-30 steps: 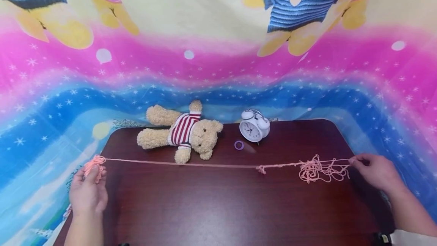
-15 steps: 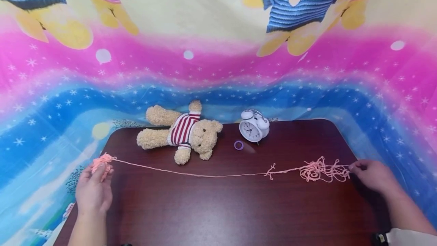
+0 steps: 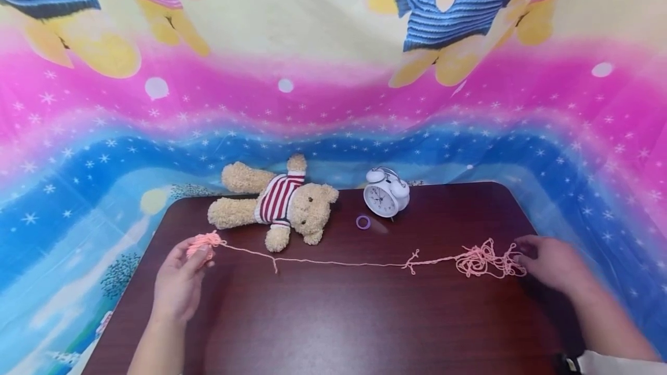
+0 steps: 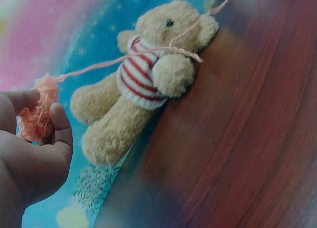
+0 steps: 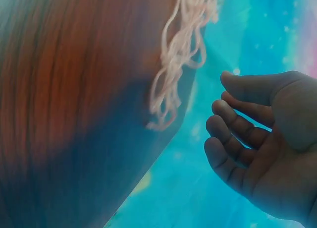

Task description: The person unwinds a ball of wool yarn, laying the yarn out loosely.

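Observation:
My left hand (image 3: 179, 285) holds a wad of pink yarn (image 3: 202, 241) between thumb and fingers at the table's left side. From it a yarn strand (image 3: 339, 264) runs right across the table, with a short loose tail near the left and a small knot (image 3: 413, 262) farther along. The strand ends in a loose tangle of pink yarn (image 3: 484, 260) on the right. Beside that tangle is my right hand (image 3: 552, 265). In the right wrist view, its fingers (image 5: 225, 156) are loosely bent with nothing between them, apart from the yarn.
A teddy bear (image 3: 281, 198) in a striped shirt lies at the back left of the dark wooden table (image 3: 333, 317). A white alarm clock (image 3: 385, 192) stands at the back, with a purple ring (image 3: 363, 222) before it. Behind hangs a printed cloth (image 3: 323, 103).
My left hand has moved right with its wad of yarn, and the strand has gone from taut to slack. My right hand has let go of the tangle's end.

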A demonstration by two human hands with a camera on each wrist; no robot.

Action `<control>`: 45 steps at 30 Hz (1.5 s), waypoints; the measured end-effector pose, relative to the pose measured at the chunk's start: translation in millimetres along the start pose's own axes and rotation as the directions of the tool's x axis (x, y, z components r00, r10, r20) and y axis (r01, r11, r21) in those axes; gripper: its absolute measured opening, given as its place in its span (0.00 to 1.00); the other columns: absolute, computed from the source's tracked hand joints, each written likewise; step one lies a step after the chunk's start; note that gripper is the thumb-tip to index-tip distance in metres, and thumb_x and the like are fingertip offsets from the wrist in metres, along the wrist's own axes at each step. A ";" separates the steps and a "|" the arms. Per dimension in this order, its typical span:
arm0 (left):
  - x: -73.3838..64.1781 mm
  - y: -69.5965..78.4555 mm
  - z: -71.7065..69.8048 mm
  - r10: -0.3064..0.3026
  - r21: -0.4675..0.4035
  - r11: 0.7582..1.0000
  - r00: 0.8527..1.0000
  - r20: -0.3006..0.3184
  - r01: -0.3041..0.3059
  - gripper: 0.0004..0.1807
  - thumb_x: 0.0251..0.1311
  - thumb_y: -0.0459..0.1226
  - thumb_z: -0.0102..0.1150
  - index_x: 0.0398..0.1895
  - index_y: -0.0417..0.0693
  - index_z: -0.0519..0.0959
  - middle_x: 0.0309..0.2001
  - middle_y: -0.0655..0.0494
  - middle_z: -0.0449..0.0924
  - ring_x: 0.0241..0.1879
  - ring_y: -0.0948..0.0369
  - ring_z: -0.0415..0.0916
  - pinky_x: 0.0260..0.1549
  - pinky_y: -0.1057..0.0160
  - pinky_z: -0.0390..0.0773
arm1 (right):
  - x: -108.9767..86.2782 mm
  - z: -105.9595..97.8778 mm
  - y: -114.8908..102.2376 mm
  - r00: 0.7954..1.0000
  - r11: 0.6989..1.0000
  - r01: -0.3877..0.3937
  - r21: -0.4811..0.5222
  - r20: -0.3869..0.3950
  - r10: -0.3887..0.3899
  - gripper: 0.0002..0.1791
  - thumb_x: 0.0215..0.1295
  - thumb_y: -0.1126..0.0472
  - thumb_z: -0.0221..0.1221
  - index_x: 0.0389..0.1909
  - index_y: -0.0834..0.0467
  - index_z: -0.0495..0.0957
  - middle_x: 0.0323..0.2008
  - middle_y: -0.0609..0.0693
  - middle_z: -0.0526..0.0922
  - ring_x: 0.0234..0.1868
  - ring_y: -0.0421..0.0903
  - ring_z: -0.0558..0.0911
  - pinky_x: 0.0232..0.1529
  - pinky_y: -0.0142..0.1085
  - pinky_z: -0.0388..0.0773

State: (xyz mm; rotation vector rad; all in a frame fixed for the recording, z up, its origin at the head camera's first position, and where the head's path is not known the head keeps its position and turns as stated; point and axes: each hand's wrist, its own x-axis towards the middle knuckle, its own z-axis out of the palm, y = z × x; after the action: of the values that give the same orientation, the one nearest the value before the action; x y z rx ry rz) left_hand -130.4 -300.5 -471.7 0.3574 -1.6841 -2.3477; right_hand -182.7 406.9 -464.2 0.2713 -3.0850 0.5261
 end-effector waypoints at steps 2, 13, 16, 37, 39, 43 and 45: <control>-1.2 -3.0 7.9 0.000 0.039 0.999 1.000 0.026 -0.001 0.13 0.72 0.32 0.62 0.56 0.45 0.75 0.43 0.60 0.84 0.41 0.66 0.81 0.41 0.69 0.83 | 1.5 3.9 -13.0 0.999 1.000 0.028 0.006 -0.032 -0.027 0.22 0.63 0.58 0.70 0.53 0.67 0.82 0.37 0.60 0.88 0.35 0.58 0.86 0.38 0.58 0.81; -7.5 -28.1 56.6 -0.067 0.121 0.991 0.990 0.121 0.052 0.18 0.70 0.29 0.63 0.60 0.39 0.73 0.42 0.58 0.84 0.39 0.65 0.81 0.41 0.67 0.84 | 10.3 39.4 -95.7 0.990 0.987 0.078 0.142 -0.131 -0.059 0.16 0.65 0.60 0.70 0.53 0.60 0.85 0.47 0.58 0.86 0.31 0.45 0.80 0.33 0.43 0.80; -11.1 -34.4 69.8 -0.073 0.117 0.992 0.986 0.149 0.055 0.19 0.68 0.27 0.63 0.60 0.37 0.73 0.42 0.58 0.84 0.38 0.65 0.82 0.41 0.68 0.84 | 15.0 48.8 -118.9 0.984 0.977 0.116 0.180 -0.156 -0.088 0.15 0.66 0.61 0.70 0.51 0.60 0.85 0.44 0.54 0.87 0.33 0.44 0.82 0.36 0.44 0.82; -30.6 -58.9 151.9 -0.094 0.052 0.995 0.936 0.340 0.081 0.20 0.63 0.24 0.64 0.58 0.31 0.74 0.41 0.50 0.84 0.34 0.61 0.80 0.36 0.67 0.83 | 43.7 93.6 -250.5 0.939 0.809 0.340 0.480 -0.131 -0.317 0.13 0.65 0.57 0.71 0.48 0.55 0.87 0.35 0.38 0.83 0.32 0.35 0.79 0.33 0.32 0.81; -32.7 -60.6 157.3 -0.097 0.044 0.995 0.933 0.347 0.088 0.20 0.63 0.24 0.64 0.58 0.31 0.74 0.41 0.51 0.84 0.34 0.61 0.80 0.36 0.66 0.83 | 44.4 97.2 -260.5 0.929 0.791 0.364 0.492 -0.132 -0.345 0.13 0.64 0.57 0.72 0.48 0.54 0.87 0.35 0.39 0.83 0.32 0.36 0.79 0.33 0.33 0.81; -36.6 -62.8 167.0 -0.103 0.031 0.995 0.926 0.363 0.099 0.21 0.62 0.24 0.64 0.58 0.31 0.75 0.42 0.50 0.85 0.35 0.60 0.80 0.36 0.67 0.83 | 44.8 102.7 -275.9 0.914 0.762 0.400 0.509 -0.157 -0.375 0.13 0.62 0.58 0.73 0.47 0.55 0.87 0.41 0.42 0.84 0.33 0.40 0.81 0.33 0.36 0.83; -38.5 -62.9 170.9 -0.107 0.028 0.994 0.922 0.372 0.104 0.21 0.62 0.25 0.64 0.58 0.32 0.75 0.43 0.50 0.85 0.35 0.61 0.80 0.36 0.67 0.83 | 45.0 104.4 -282.0 0.912 0.750 0.404 0.523 -0.165 -0.376 0.13 0.61 0.60 0.73 0.45 0.56 0.87 0.43 0.44 0.84 0.35 0.42 0.82 0.34 0.37 0.84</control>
State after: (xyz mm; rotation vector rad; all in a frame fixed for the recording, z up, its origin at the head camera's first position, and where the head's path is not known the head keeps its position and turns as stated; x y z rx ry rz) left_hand -152.8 -115.7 -476.0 -0.0043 -1.8763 -2.6197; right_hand -176.1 103.0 -468.7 0.8658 -2.6214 1.3483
